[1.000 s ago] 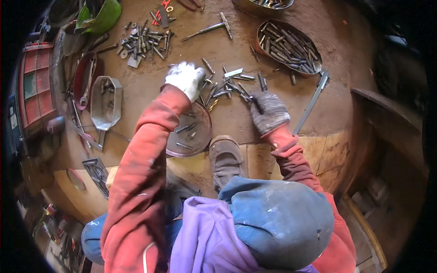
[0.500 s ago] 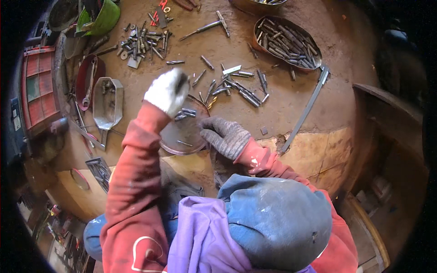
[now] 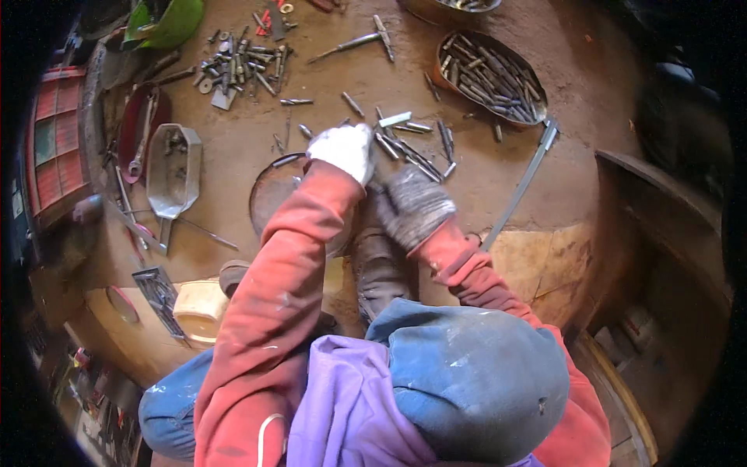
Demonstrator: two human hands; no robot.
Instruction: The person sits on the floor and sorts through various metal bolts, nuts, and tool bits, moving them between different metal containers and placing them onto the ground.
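My left hand [image 3: 343, 152], in a white glove, is over the near left end of a loose group of metal drill bits [image 3: 420, 161]. Its fingers are hidden under the back of the hand, so any grip stays unseen. Close on its right is my right hand [image 3: 415, 208] in a grey knit glove, slightly blurred, with thumb and fingers apart and nothing visible in them. Beneath my left forearm lies a round shallow pan [image 3: 268, 194], partly covered, with a metal bit [image 3: 289, 159] at its far rim.
Far right stands an oval tub [image 3: 537, 117] full of metal bits, beside a long steel bar [image 3: 517, 198]. A hammer-like tool [image 3: 354, 47] and a pile of bolts and washers [image 3: 241, 66] lie farther back. On the left are an octagonal metal pan [image 3: 191, 175] and a cream container [image 3: 201, 307].
My left hand has moved right and nearer, from beyond the round pan to the bits. My right hand has left the pan's right edge, going right. The cream container has come into view.
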